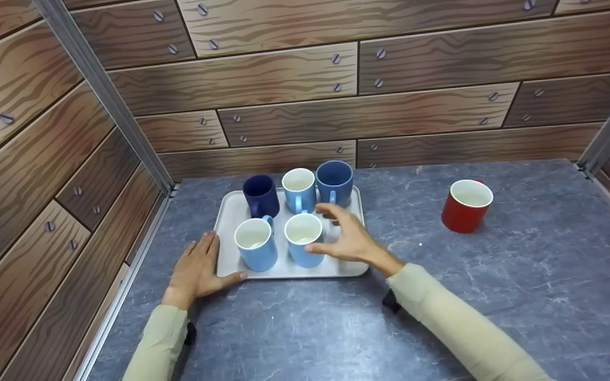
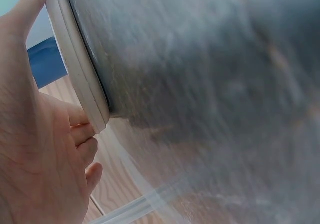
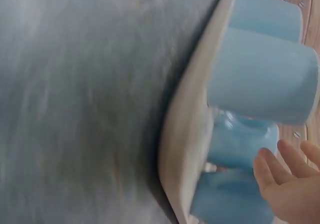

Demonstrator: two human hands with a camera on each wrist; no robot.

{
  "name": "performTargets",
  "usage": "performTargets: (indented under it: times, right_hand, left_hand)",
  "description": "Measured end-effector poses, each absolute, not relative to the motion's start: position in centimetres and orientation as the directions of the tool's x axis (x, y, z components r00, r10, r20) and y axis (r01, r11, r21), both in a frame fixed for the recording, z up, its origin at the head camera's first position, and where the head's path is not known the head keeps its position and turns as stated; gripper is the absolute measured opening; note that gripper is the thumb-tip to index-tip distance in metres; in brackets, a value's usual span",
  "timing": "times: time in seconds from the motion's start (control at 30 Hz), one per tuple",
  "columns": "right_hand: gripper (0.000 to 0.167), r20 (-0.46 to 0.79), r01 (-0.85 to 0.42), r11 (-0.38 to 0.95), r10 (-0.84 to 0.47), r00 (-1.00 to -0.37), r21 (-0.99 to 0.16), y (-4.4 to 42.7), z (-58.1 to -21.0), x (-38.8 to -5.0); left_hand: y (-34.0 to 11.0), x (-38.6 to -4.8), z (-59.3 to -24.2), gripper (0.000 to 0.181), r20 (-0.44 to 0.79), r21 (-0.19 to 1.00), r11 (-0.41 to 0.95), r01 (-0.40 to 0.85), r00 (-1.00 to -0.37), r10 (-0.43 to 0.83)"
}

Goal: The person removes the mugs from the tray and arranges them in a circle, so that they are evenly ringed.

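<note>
A white tray (image 1: pixel 337 269) carries several mugs. In its back row stand a dark navy mug (image 1: pixel 266 200), a light blue mug (image 1: pixel 305 199) with a white inside, and a medium blue mug (image 1: pixel 337 180). Two light blue mugs with white insides stand in front, a left one (image 1: pixel 260 253) and a right one (image 1: pixel 301 255). My left hand (image 1: pixel 195 272) rests against the tray's front left corner, fingers along the side and thumb at the front edge. Beside the front right mug is my right hand (image 1: pixel 351 238), thumb and fingers spread apart; whether the thumb touches it, I cannot tell.
A red mug (image 1: pixel 463 216) with a white inside stands on the grey marbled table (image 1: pixel 522 296), right of the tray. Wood-patterned panels (image 1: pixel 284 79) rise behind, and another panelled wall (image 1: pixel 45 222) bounds the left side.
</note>
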State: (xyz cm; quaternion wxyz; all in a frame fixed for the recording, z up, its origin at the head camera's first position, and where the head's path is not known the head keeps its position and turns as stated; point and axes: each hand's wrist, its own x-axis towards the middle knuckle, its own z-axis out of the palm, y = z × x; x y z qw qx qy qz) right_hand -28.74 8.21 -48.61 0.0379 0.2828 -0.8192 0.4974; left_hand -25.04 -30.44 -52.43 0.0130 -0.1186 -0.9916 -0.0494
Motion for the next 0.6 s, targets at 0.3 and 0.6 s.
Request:
performTargets:
  times: [0.3,0.6]
  right_hand:
    - [0.09,0.334,-0.493,0.373,-0.414,-0.847,-0.786,6.3,-50.4,-29.0]
    - [0.086,0.319,-0.454,0.282,-0.416,-0.852,-0.845,5.7,-50.7,-29.3]
  left_hand:
    - [-30.4,-25.2,-52.3,0.131,0.035,0.091,0.966,0.241,-0.971,0.238]
    - [-30.5,-25.0,-52.3,0.13,0.03,0.096,0.966,0.239,-0.971,0.237]
